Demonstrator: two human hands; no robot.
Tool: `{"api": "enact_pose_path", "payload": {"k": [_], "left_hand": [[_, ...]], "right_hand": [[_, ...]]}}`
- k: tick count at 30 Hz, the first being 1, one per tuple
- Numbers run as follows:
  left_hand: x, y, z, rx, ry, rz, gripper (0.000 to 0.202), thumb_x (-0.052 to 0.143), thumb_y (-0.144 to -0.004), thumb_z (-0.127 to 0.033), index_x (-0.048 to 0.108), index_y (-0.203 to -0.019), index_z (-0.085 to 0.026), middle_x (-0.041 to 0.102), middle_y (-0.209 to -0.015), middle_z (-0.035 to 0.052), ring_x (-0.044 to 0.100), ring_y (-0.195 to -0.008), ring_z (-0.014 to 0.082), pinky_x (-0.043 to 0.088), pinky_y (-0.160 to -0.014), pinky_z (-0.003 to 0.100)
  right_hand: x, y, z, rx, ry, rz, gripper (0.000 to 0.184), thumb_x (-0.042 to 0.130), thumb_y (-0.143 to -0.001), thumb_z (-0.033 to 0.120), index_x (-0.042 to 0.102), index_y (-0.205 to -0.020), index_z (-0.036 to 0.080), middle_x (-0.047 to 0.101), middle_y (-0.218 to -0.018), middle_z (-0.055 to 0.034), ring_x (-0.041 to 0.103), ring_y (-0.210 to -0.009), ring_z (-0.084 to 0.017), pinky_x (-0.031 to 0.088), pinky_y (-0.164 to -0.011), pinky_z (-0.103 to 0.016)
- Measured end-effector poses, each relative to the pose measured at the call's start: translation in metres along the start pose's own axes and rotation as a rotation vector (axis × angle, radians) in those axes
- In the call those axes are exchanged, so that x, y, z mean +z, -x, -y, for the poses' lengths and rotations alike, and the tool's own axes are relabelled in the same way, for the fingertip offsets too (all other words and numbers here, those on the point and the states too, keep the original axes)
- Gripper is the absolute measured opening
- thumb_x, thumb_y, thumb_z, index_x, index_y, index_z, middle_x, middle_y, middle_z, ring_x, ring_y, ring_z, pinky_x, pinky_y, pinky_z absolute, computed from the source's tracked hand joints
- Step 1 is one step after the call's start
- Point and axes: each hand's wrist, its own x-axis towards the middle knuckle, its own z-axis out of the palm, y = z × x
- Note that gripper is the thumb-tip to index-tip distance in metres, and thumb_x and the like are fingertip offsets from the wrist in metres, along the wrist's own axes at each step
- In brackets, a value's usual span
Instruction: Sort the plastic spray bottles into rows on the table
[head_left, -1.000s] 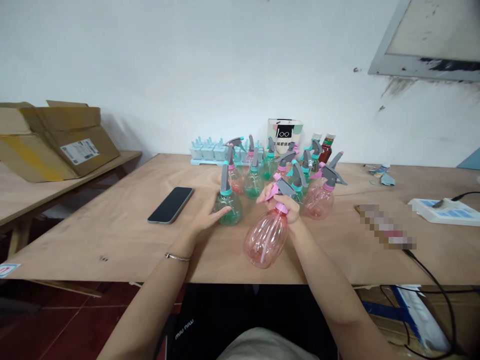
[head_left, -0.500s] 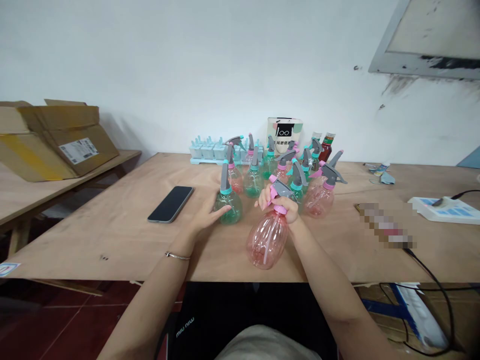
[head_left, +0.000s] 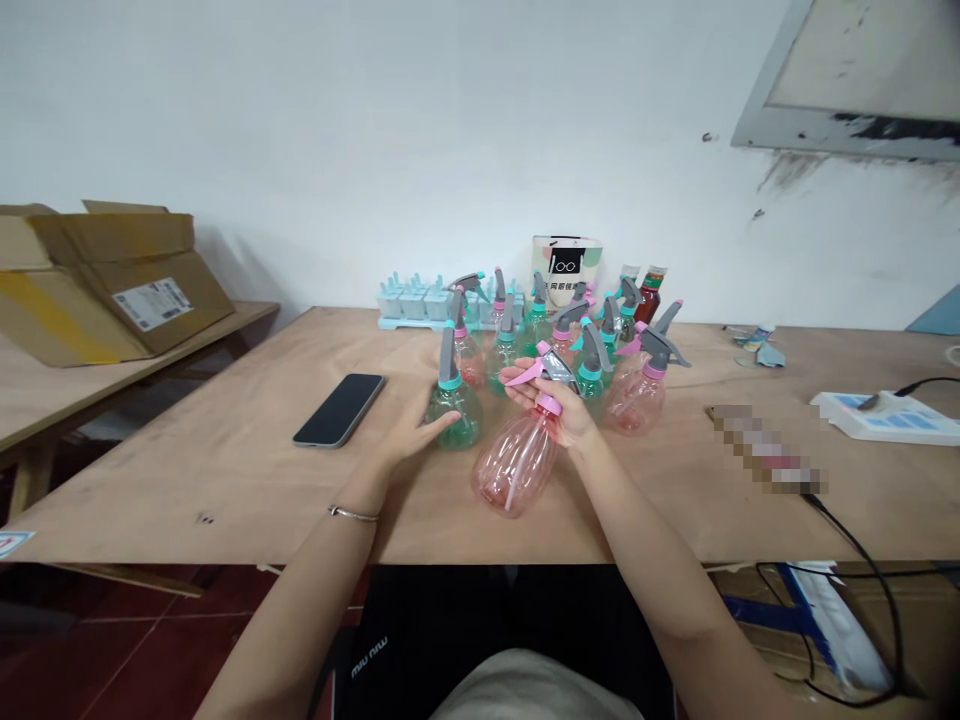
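Note:
My right hand (head_left: pixel 564 412) is closed round the neck of a pink see-through spray bottle (head_left: pixel 510 466), just under its grey and pink trigger head (head_left: pixel 546 372). The bottle hangs tilted over the wooden table (head_left: pixel 225 470), its body towards me. My left hand (head_left: pixel 411 432) rests with fingers stretched out against the side of a green spray bottle (head_left: pixel 454 410), which stands upright with a teal collar. Behind them stands a cluster of several pink and green spray bottles (head_left: pixel 592 350).
A black phone (head_left: pixel 340 409) lies face up to the left. Pale blue ice-lolly moulds (head_left: pixel 420 300), a printed box (head_left: pixel 567 266) and a dark red bottle (head_left: pixel 649 294) stand by the wall. A white scale (head_left: pixel 889 417) with cable sits far right. A cardboard box (head_left: pixel 105 280) rests on the left bench.
My right hand has swung the pink bottle a little to the left and tilted it further. My left hand has stayed on the green bottle.

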Motion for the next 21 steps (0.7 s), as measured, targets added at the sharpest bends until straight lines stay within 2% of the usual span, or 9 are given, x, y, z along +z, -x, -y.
{"api": "enact_pose_path", "payload": {"k": [4,7,9,11,15,17,21], "left_hand": [[-0.0010,0.0007,-0.0007,-0.008,-0.017,0.005,0.062,0.058,-0.088,-0.050,0.043,-0.140,-0.019,0.054,-0.139,0.0112,0.049,-0.130,0.0314,0.038,-0.112,0.047],[-0.0013,0.0008,-0.0011,-0.001,-0.012,0.008,0.061,0.057,-0.089,-0.049,0.043,-0.141,-0.020,0.054,-0.139,0.0107,0.049,-0.130,0.0312,0.037,-0.113,0.047],[-0.0009,0.0007,-0.0006,0.004,-0.004,-0.004,0.061,0.057,-0.089,-0.049,0.042,-0.141,-0.021,0.053,-0.141,0.0110,0.049,-0.131,0.0313,0.037,-0.113,0.047],[-0.0006,0.0005,0.0007,0.006,-0.006,-0.010,0.062,0.058,-0.088,-0.050,0.043,-0.141,-0.020,0.053,-0.141,0.0114,0.049,-0.130,0.0318,0.038,-0.112,0.047],[-0.0008,0.0000,0.0033,0.018,-0.017,-0.007,0.062,0.058,-0.088,-0.053,0.044,-0.139,-0.019,0.055,-0.139,0.0113,0.050,-0.129,0.0313,0.039,-0.112,0.047],[-0.0011,-0.0001,0.0036,0.021,-0.021,-0.004,0.063,0.057,-0.089,-0.053,0.044,-0.139,-0.019,0.054,-0.139,0.0113,0.050,-0.130,0.0313,0.038,-0.112,0.046],[-0.0012,0.0004,0.0019,0.003,-0.013,0.007,0.062,0.057,-0.089,-0.053,0.044,-0.140,-0.019,0.054,-0.140,0.0110,0.050,-0.130,0.0323,0.039,-0.112,0.046]], "right_hand": [[-0.0033,0.0002,0.0008,-0.004,-0.029,-0.014,0.028,0.075,-0.070,0.042,0.060,-0.084,0.023,0.069,-0.079,-0.0009,0.069,-0.083,-0.019,0.057,-0.078,-0.033],[-0.0039,0.0006,0.0042,-0.036,-0.073,-0.017,0.026,0.073,-0.074,0.040,0.055,-0.070,0.021,0.057,-0.061,0.0034,0.056,-0.056,-0.011,0.052,-0.063,-0.026],[-0.0030,0.0012,0.0069,-0.036,-0.083,0.027,0.028,0.072,-0.076,0.037,0.052,-0.065,0.020,0.049,-0.053,0.0056,0.046,-0.048,-0.008,0.048,-0.057,-0.024],[-0.0013,0.0022,0.0084,0.015,-0.057,0.087,0.027,0.072,-0.074,0.038,0.053,-0.067,0.020,0.049,-0.053,0.0051,0.048,-0.050,-0.009,0.048,-0.057,-0.024],[0.0022,0.0043,0.0066,0.115,0.010,0.103,0.032,0.074,-0.068,0.044,0.057,-0.082,0.020,0.066,-0.075,-0.0027,0.066,-0.077,-0.019,0.052,-0.071,-0.031],[0.0032,0.0051,0.0051,0.118,0.021,0.095,0.034,0.072,-0.068,0.045,0.056,-0.086,0.021,0.069,-0.081,-0.0055,0.068,-0.087,-0.023,0.052,-0.075,-0.034],[0.0039,0.0052,0.0053,0.085,0.011,0.078,0.030,0.070,-0.068,0.042,0.053,-0.082,0.022,0.071,-0.084,-0.0062,0.068,-0.093,-0.024,0.052,-0.078,-0.035]]}}
